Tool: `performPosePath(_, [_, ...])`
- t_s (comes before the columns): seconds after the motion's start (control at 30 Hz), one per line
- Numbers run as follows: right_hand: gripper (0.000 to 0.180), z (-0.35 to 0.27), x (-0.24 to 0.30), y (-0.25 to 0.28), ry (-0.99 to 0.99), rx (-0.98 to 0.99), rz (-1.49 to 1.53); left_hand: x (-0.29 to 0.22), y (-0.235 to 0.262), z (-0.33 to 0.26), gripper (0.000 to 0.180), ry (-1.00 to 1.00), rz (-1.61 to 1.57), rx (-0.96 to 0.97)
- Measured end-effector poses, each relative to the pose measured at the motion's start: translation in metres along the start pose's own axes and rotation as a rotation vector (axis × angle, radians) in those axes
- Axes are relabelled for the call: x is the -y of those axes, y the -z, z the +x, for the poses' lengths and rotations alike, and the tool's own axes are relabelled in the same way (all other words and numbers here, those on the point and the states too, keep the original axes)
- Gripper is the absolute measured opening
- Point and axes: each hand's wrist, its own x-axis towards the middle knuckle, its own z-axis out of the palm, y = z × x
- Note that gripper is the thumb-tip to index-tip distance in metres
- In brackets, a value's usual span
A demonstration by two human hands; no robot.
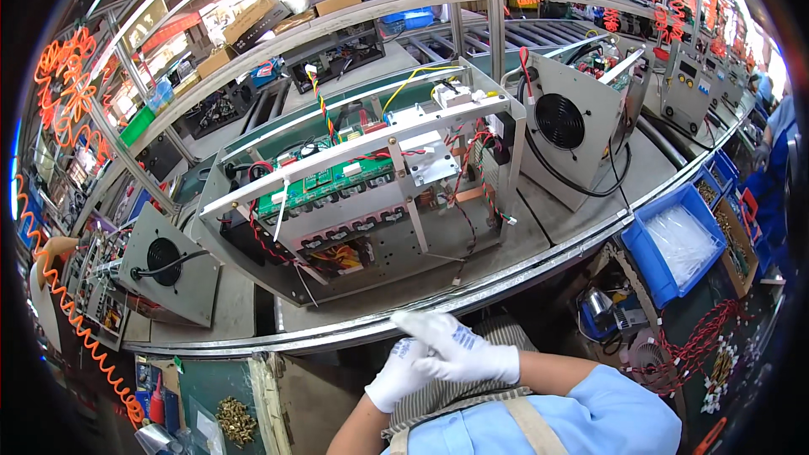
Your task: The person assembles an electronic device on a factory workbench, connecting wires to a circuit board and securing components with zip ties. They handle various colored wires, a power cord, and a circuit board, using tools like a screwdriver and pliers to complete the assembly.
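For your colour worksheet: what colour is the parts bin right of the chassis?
Blue bin, head view.

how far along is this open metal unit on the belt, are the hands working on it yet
Done so far: the open metal chassis already carries a green circuit board, cross bars and red and black wires. In hand: nothing; the left hand and right hand, both in white gloves, are pressed together below the belt edge, off the unit. Left: a few wire ends hang loose at the front, and no cover is on.

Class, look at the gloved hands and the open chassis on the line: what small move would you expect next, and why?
Probably a reach forward to the open chassis. The left hand and right hand are clasped together, holding nothing, apart from the unit, whose wires hang loose.
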Motion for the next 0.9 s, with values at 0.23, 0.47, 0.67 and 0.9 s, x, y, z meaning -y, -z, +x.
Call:
performPosePath(0.23, [0.066, -0.012, -0.017, -0.037, -0.434, 0.063, 0.798, -0.042, 0.027, 0.014, 0.029, 0.207, -0.653, -0.561])
performPosePath(0.47, [0.068, -0.02, 0.003, -0.022, -0.653, 0.145, 0.967, -0.047, 0.009, 0.017, 0.059, 0.235, -0.699, -0.399])
performPosePath(0.67, [0.075, -0.022, 0.003, -0.012, -0.321, -0.199, -0.177, -0.035, -0.005, 0.034, 0.055, 0.074, -0.495, -0.565])
performPosePath(0.9, [0.057, -0.026, -0.003, -0.032, -0.373, -0.206, 0.074, -0.026, -0.02, 0.044, 0.063, -0.188, -0.343, -0.55])
